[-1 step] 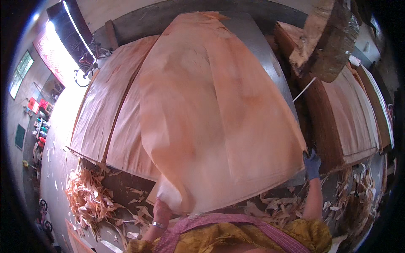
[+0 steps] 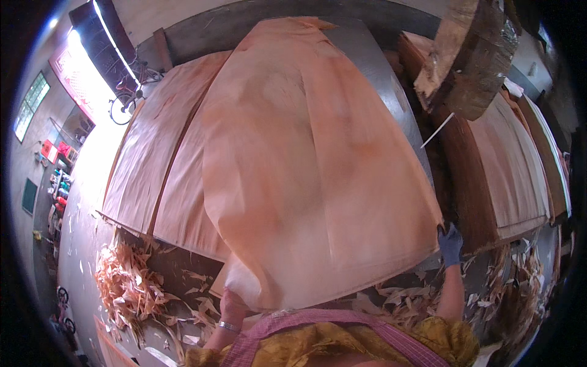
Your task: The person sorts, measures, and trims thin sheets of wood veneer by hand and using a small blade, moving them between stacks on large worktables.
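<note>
A large, thin orange-tan wood veneer sheet [image 2: 275,183] spreads out in front of me, with a lengthwise seam or fold line and a rippled left side. My left hand [image 2: 233,307], bare with a bracelet at the wrist, is closed on its near left corner, where the veneer curls up. At the near right corner my right hand [image 2: 450,243], in a blue-grey glove, grips the edge. The fingertips of both hands are partly hidden by the veneer. Below the sheet, a smooth grey table surface [image 2: 361,46] shows at the far right.
Veneer stacks lie at the left [image 2: 162,134] and the right [image 2: 507,165]. A rough wooden piece wrapped in clear film [image 2: 477,67] hangs in at upper right, near a thin white stick [image 2: 438,130]. Veneer scraps [image 2: 128,281] heap on the floor at left.
My right hand has shifted slightly left with the veneer's right corner. The left hand has barely moved and keeps its hold.
</note>
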Motion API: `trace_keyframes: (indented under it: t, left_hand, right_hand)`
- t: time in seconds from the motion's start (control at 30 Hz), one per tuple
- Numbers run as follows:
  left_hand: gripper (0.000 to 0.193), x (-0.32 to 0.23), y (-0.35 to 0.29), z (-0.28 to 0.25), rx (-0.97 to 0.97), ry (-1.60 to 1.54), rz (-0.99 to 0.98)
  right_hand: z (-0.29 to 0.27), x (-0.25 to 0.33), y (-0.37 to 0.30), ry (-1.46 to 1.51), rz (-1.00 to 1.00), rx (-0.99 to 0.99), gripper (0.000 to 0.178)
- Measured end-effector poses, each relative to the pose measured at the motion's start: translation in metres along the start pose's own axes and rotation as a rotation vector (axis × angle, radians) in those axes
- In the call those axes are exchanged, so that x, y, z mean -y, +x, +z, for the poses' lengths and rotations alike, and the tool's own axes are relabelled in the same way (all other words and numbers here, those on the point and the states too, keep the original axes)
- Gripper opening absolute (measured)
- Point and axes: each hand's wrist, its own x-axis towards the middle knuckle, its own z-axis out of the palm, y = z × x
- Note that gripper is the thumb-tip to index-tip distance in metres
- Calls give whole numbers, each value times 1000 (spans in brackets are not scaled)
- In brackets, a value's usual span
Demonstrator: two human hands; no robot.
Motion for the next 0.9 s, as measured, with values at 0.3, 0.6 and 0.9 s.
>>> trace_keyframes:
  t: [0.3,0.6,0.9]
  left_hand:
    - [41,-21,61,-13,-217,281,263]
    - [28,-74,271,55,-181,266,409]
    - [35,-98,232,-21,-582,207,404]
  right_hand:
    - [-21,74,-13,366,259,407,46]
    - [82,121,100,348,228,340,46]
    - [38,154,-51,340,445,372,60]
